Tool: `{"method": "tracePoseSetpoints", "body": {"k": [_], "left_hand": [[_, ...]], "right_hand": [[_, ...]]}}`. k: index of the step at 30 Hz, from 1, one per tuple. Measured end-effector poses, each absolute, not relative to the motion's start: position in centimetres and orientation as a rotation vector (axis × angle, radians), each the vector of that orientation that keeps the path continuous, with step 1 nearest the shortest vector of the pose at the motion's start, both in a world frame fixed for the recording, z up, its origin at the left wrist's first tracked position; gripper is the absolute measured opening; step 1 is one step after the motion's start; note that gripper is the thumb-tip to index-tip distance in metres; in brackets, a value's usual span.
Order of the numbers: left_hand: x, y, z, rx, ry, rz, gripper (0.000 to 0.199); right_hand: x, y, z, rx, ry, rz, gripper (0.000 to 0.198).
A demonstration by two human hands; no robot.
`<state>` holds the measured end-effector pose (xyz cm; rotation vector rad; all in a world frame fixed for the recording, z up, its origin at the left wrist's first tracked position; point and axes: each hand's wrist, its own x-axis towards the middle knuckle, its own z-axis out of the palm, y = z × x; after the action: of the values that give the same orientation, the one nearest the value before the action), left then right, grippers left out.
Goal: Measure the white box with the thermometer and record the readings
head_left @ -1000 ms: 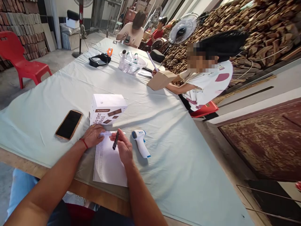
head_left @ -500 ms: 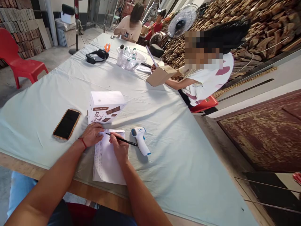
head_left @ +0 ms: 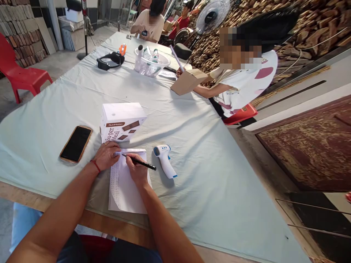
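Observation:
My right hand is closed around a black pen, its tip touching the top of a white notepad. Rows of small handwriting run down the notepad's left side. On its upper left corner rests my left hand, fingers lying on the paper and slightly bent, with a red string at the wrist. A white box with brown print stands just beyond that hand. To the right of the notepad lies a white and blue infrared thermometer. A phone in an orange-edged case lies to the left.
A pale cloth covers the table. Farther back are a black headset, an orange tape roll and a plastic basket of bottles. A co-worker at the right sits behind a cardboard box; a fan stands beyond.
The view has shifted slightly. My right hand and the pen have moved a little over the top of the page, and the pen's back end has swung slightly. My left hand stays on the notepad.

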<state>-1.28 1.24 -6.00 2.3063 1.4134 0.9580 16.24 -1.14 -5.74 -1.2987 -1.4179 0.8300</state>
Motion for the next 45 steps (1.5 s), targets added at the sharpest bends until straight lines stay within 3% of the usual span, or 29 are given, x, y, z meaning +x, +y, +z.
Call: {"method": "tracePoseSetpoints", "body": {"k": [45], "left_hand": [[-1.22, 1.26, -5.47, 2.364, 1.448, 0.912, 0.018]], "right_hand": [[16.27, -0.72, -6.12, -1.267, -1.437, 0.823, 0.017]]}}
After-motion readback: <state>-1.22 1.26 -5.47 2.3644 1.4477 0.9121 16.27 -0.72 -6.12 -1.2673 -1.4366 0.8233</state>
